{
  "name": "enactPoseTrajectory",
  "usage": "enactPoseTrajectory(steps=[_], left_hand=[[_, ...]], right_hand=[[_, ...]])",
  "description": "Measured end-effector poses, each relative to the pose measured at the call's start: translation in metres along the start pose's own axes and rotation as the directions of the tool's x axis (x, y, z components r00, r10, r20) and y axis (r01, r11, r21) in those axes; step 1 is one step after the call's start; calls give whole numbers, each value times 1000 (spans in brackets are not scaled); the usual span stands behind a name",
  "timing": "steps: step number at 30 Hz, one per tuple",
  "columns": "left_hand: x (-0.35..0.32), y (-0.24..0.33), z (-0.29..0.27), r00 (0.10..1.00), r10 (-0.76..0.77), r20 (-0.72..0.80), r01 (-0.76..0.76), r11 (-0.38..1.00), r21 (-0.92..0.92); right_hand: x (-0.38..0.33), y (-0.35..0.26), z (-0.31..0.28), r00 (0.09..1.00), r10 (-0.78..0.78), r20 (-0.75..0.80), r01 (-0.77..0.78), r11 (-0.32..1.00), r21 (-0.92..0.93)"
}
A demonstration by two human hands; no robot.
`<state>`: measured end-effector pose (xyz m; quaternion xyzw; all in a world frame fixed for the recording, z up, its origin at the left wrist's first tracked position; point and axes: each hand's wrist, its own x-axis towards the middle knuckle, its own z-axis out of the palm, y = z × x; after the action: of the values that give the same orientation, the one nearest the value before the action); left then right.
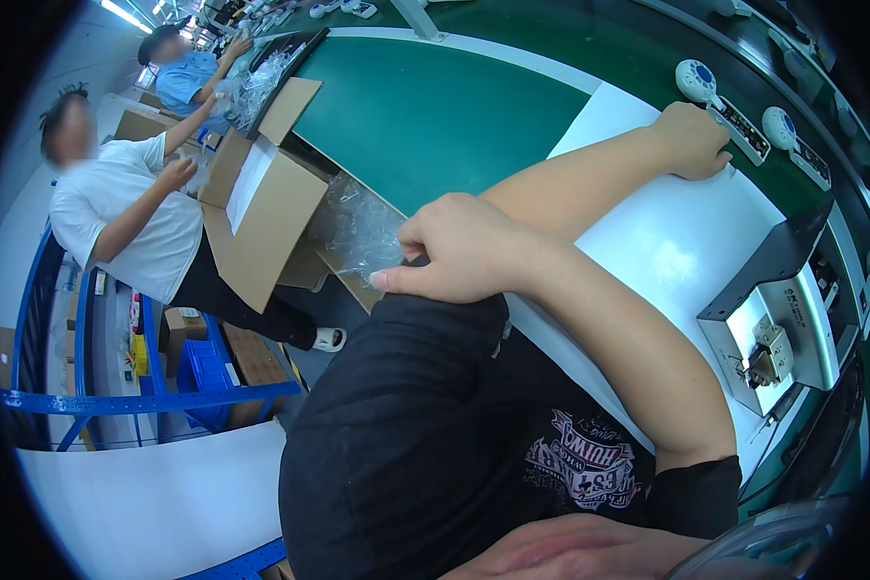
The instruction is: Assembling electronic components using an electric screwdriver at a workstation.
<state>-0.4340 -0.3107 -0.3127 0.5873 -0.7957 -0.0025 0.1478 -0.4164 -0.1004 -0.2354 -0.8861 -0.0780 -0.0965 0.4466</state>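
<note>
My right hand (466,249) is closed on the black sleeve (445,314) of my left arm, thumb and fingers pinching the cloth. From under it my left forearm stretches right across a white work surface (648,246). At its end, my left hand (691,142) is curled like a fist near the surface's far edge. Its inner fingers are hidden, so I cannot tell if it holds anything. Close beyond it lies a white handheld device (696,80) with a round head, a blue centre and an exposed circuit board. A similar device (781,128) lies to its right.
A silver metal fixture (768,338) stands at the right. Left of the green mat (435,101) are an open cardboard box (271,227) and clear plastic bags (358,217). Two people work at the left; the nearer wears a white shirt (130,208). Blue shelving (145,398) stands behind.
</note>
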Motion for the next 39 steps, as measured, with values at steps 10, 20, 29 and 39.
enactPoseTrajectory(steps=[10,20,29,39], left_hand=[[-2,-1,-2,1000,18,-3,-18,999,-34],[-2,-3,0,1000,11,6,-11,999,-31],[0,-1,-2,1000,8,11,-7,1000,-23],[-2,-2,-1,1000,7,7,-7,999,-45]], right_hand=[[3,11,-2,998,-16,53,12,997,72],[4,10,-2,997,-77,-1,76,984,159],[2,13,-4,997,-57,47,54,997,56],[0,10,-6,994,-76,73,64,986,152]])
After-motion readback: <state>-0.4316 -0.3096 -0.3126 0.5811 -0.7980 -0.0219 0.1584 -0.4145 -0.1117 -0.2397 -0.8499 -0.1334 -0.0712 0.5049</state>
